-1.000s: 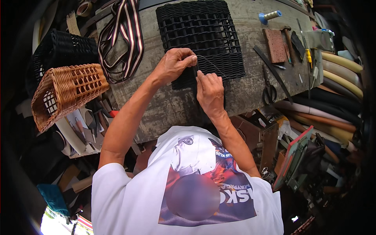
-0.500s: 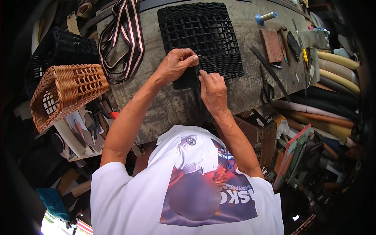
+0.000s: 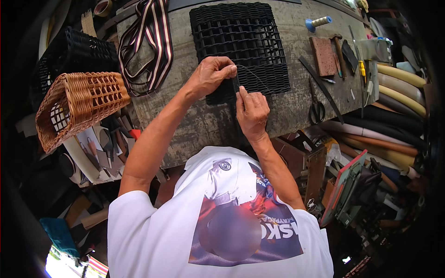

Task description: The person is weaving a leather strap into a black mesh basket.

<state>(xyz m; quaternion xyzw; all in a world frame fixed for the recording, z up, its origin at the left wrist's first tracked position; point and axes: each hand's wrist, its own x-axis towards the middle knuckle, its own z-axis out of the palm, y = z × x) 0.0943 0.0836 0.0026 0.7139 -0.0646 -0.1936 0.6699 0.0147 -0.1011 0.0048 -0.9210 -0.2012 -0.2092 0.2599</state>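
We see a narrow dark strap (image 3: 235,85) above the table (image 3: 194,123), its long axis running away from the torso, far end toward the black woven basket (image 3: 238,42). The left hand (image 3: 214,76) pinches that end; the right hand (image 3: 252,111) grips nearer, probably keeping it taut. Thread (image 3: 259,77) arcs rightward.

White short-sleeved T-shirt (image 3: 139,231) is being worn, sleeves (image 3: 132,206) plain and kinda loose. A big print (image 3: 282,257) in purple, red and orange is splashed across the front, with chunky white lettering (image 3: 288,229) and a small dark round badge (image 3: 224,166) included. Its middle is blurred out.
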